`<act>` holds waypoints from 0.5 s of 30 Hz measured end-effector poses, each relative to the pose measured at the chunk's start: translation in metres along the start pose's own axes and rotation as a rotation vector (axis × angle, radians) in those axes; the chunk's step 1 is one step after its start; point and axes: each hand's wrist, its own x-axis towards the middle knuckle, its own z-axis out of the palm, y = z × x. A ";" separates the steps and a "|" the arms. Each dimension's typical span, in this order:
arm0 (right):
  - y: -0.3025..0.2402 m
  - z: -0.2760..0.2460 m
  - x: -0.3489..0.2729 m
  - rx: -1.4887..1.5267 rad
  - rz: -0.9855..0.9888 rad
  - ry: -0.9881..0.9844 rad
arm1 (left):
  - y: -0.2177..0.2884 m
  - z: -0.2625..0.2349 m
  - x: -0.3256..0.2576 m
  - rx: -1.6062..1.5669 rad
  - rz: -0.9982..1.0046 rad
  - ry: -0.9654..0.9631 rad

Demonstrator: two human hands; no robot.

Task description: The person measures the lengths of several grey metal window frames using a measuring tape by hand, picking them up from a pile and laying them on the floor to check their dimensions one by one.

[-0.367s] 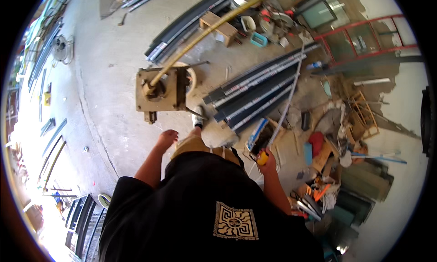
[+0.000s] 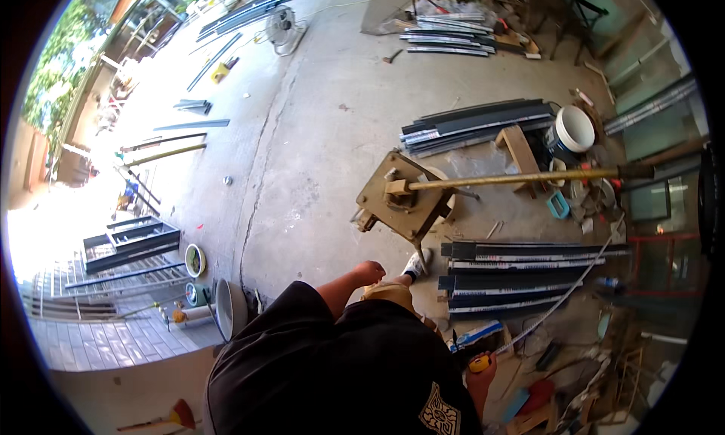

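Right hand is gripping a yellow tape measure, which is sitting nearer the wearer than the lever machine and to its right. Tape blade is running out of the case, away and rightward, crossing over the right end of the near profile stack; can't tell if touching. Left hand is hanging released, fingers loosely curled, on the near side of the lever machine. Near profile stack is lying to the machine's near right; far profile stack is lying beyond it. Long yellowish bar is sticking out rightward from the machine's top. White bucket, wooden stool and turquoise basket are standing right of the machine. Floor fan is standing well beyond the machine, to its left.
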 end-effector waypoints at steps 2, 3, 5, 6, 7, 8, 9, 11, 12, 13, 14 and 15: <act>-0.008 0.012 0.004 0.044 -0.002 0.115 | 0.000 0.001 -0.003 -0.027 -0.012 0.024; -0.013 0.017 0.009 0.030 -0.001 0.102 | 0.001 0.001 -0.004 -0.009 -0.010 0.022; -0.021 0.027 0.017 0.020 0.005 0.100 | -0.002 0.002 -0.002 -0.001 -0.009 0.029; -0.024 0.032 0.021 0.010 0.007 0.092 | -0.006 0.003 -0.001 -0.016 -0.005 0.045; -0.027 0.036 0.024 0.007 0.008 0.056 | -0.011 0.005 0.000 -0.029 -0.002 0.060; -0.028 0.039 0.025 0.008 0.008 0.024 | -0.015 0.006 0.000 -0.035 -0.003 0.064; -0.028 0.042 0.026 0.003 0.010 0.021 | -0.019 0.006 -0.001 -0.029 0.003 0.067; -0.029 0.044 0.030 0.013 0.013 0.007 | -0.024 0.006 0.001 -0.027 0.010 0.070; -0.029 0.042 0.033 0.010 0.012 0.006 | -0.025 0.005 0.003 0.002 0.019 0.059; -0.029 0.041 0.036 -0.011 0.002 -0.054 | -0.026 0.005 0.004 0.032 0.028 0.048; -0.030 0.043 0.037 -0.033 -0.009 -0.115 | -0.024 0.005 0.004 0.027 0.029 0.049; -0.031 0.044 0.038 -0.037 -0.010 -0.116 | -0.022 0.006 0.004 0.011 0.019 0.057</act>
